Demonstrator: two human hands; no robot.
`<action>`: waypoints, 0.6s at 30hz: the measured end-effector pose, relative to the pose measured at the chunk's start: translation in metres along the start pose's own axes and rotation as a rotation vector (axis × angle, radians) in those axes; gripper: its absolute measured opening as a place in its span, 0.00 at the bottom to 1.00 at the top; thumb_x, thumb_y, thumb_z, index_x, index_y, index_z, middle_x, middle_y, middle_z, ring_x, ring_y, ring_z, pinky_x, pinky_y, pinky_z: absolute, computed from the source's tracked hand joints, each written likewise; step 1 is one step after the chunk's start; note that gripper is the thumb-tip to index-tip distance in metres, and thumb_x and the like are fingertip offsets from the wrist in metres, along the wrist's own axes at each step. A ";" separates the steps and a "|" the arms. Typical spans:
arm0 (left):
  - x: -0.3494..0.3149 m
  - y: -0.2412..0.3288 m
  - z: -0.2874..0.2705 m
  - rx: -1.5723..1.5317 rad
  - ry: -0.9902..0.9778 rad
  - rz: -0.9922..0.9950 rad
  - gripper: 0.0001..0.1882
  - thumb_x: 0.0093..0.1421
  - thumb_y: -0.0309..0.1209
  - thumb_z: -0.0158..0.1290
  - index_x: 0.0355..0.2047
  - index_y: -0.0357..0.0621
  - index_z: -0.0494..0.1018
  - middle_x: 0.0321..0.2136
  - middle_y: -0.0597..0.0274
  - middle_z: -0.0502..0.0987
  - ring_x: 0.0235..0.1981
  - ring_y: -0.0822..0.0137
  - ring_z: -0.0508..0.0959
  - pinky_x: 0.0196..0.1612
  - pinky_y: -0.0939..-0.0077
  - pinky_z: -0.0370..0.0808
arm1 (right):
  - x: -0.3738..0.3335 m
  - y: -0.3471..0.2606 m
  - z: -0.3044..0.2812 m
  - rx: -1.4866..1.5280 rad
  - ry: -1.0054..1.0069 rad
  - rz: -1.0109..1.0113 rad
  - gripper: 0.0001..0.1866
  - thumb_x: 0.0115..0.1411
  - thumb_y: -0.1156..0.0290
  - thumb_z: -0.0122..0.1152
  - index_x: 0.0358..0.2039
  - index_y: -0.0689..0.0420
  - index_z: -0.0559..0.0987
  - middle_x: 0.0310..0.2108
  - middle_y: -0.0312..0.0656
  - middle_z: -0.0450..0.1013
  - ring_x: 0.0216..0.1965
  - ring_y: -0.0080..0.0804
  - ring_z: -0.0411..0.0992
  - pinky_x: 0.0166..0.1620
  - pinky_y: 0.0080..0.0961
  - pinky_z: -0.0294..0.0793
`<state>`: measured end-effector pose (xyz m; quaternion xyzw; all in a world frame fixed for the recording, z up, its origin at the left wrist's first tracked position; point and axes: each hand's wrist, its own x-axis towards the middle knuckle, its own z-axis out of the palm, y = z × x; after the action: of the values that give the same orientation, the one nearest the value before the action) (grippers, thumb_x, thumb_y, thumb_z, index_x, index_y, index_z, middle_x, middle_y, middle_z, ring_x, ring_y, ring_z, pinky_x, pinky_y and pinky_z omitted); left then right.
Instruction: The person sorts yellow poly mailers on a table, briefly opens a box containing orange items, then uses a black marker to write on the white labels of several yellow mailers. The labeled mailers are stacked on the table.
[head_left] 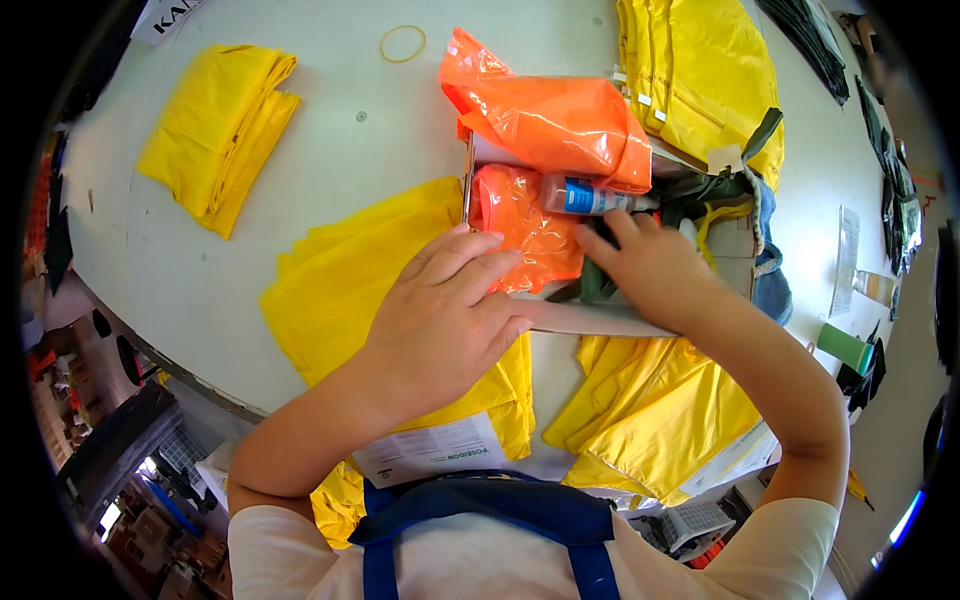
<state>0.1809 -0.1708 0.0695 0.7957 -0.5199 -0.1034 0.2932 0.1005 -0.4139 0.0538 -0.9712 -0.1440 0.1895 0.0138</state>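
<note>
From the open box, the pale tabletop stretches toward ten o'clock, its curved edge at eight. The left hand rests outstretched fingers over orange plastic at nine. The right hand reaches inside, fingers bent; I cannot tell whether they grip. At its eleven o'clock lies a see-through, blue-labelled bottle.

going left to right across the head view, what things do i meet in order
Folded yellow bundle at upper left, left hand, right hand, blue cloth, green roll.
</note>
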 end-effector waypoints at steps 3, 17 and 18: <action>0.004 -0.002 -0.003 0.003 0.002 0.006 0.10 0.49 0.33 0.59 0.22 0.39 0.73 0.41 0.57 0.74 0.49 0.56 0.70 0.53 0.60 0.67 | -0.015 0.024 -0.039 0.521 0.145 0.210 0.24 0.43 0.80 0.62 0.45 0.55 0.73 0.38 0.43 0.73 0.39 0.40 0.75 0.40 0.33 0.75; 0.089 0.009 0.021 0.256 -0.591 -0.005 0.20 0.50 0.29 0.55 0.42 0.29 0.68 0.36 0.49 0.73 0.38 0.56 0.74 0.45 0.66 0.70 | -0.174 0.198 0.023 1.250 0.792 1.233 0.16 0.46 0.74 0.52 0.38 0.64 0.73 0.28 0.40 0.73 0.27 0.30 0.73 0.35 0.25 0.74; 0.095 0.006 0.028 0.274 -0.654 -0.048 0.21 0.50 0.29 0.55 0.43 0.28 0.67 0.38 0.49 0.72 0.39 0.56 0.73 0.45 0.66 0.71 | -0.159 0.185 0.031 1.219 0.724 1.257 0.17 0.45 0.74 0.53 0.38 0.64 0.73 0.28 0.40 0.73 0.27 0.30 0.72 0.34 0.24 0.74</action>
<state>0.2048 -0.2674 0.0633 0.7644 -0.5765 -0.2887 -0.0008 -0.0015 -0.6375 0.0679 -0.6960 0.5425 -0.1081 0.4579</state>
